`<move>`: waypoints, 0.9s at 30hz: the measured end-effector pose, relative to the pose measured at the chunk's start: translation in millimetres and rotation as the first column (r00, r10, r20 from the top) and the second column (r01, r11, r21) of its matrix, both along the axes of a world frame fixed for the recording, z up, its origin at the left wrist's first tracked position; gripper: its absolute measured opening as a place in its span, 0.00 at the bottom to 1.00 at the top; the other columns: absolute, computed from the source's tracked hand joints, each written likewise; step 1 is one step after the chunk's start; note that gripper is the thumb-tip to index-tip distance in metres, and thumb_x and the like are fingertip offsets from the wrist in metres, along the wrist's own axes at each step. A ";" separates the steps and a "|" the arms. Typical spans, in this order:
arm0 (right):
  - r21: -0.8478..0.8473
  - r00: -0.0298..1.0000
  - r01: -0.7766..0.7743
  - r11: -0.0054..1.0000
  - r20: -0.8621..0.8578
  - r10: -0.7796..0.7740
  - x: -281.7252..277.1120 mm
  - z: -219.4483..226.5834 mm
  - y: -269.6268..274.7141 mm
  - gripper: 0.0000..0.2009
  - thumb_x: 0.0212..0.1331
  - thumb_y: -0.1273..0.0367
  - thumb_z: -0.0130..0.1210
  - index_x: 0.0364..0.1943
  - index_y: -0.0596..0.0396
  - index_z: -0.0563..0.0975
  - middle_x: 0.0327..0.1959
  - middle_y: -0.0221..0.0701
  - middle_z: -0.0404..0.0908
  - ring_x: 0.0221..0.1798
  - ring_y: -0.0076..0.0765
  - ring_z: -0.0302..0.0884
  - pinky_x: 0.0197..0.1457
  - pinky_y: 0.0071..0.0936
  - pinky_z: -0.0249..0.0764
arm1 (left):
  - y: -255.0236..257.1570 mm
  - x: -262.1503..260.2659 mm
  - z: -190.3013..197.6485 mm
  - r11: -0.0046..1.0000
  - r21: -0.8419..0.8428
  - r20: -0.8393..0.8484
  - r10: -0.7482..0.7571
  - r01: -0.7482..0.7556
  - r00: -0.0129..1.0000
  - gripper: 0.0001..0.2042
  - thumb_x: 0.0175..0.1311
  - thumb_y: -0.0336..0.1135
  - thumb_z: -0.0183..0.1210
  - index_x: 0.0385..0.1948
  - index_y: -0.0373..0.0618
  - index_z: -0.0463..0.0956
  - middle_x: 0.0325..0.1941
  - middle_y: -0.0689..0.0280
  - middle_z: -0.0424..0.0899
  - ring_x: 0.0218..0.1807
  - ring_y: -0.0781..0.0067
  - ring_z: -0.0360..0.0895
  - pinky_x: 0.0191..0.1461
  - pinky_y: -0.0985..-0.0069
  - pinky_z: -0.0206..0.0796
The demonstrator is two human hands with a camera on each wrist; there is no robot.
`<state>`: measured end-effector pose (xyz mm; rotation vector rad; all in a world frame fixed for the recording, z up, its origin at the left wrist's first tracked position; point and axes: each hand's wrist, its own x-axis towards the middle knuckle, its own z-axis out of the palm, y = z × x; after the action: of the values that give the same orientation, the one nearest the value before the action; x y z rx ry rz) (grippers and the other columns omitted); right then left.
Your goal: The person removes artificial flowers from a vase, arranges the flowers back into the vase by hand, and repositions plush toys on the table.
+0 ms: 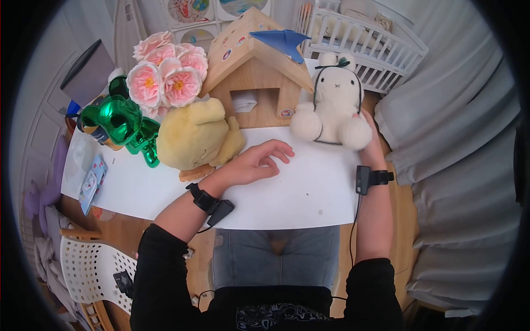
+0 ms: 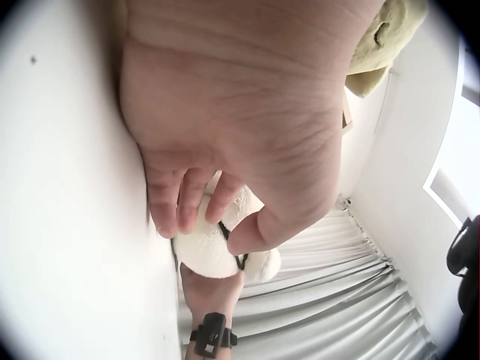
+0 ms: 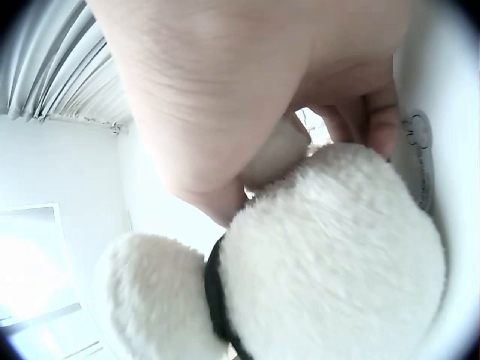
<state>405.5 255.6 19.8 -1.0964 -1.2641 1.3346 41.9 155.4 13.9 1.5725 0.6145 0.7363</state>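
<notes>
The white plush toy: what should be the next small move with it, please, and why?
I would probably slide the white plush toy slightly left with the right hand, because it is close to the right edge of the white table. The right hand is already at its side, while the left hand holds nothing.

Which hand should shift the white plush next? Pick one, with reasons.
Right, most likely: the right hand grips the white plush at its side, while the left hand, fingers relaxed and holding nothing, is apart from it.
</notes>
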 end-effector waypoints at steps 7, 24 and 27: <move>0.103 0.918 0.206 0.973 -0.366 -0.155 -9.7 4.1 3.0 0.38 0.81 0.50 0.54 0.84 0.53 0.53 0.81 0.43 0.60 0.79 0.48 0.68 0.81 0.45 0.67 | 0.5 -0.7 0.4 0.999 0.040 -0.021 -0.023 0.024 1.000 0.23 0.70 0.23 0.57 0.68 0.43 0.75 0.69 0.66 0.78 0.68 0.74 0.76 0.64 0.73 0.72; 0.607 0.859 0.435 0.665 -0.058 -0.509 -24.7 7.8 14.8 0.40 0.55 0.77 0.69 0.72 0.56 0.61 0.76 0.45 0.69 0.78 0.46 0.68 0.80 0.43 0.66 | 0.5 1.7 -1.1 0.999 0.050 -0.075 -0.002 0.005 0.997 0.17 0.67 0.20 0.57 0.57 0.42 0.79 0.59 0.67 0.79 0.62 0.75 0.76 0.60 0.74 0.72; 0.845 0.826 0.234 0.482 0.089 -0.557 -24.6 16.8 4.2 0.38 0.49 0.81 0.65 0.69 0.54 0.66 0.75 0.45 0.70 0.78 0.52 0.69 0.82 0.45 0.64 | 1.0 2.0 0.0 0.999 0.039 -0.070 -0.009 0.012 0.998 0.17 0.67 0.20 0.56 0.56 0.42 0.79 0.58 0.67 0.79 0.61 0.75 0.76 0.61 0.74 0.72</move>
<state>380.9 259.7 36.5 -0.8681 -1.5115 0.0762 43.9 156.4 13.9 1.6416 0.6458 0.6920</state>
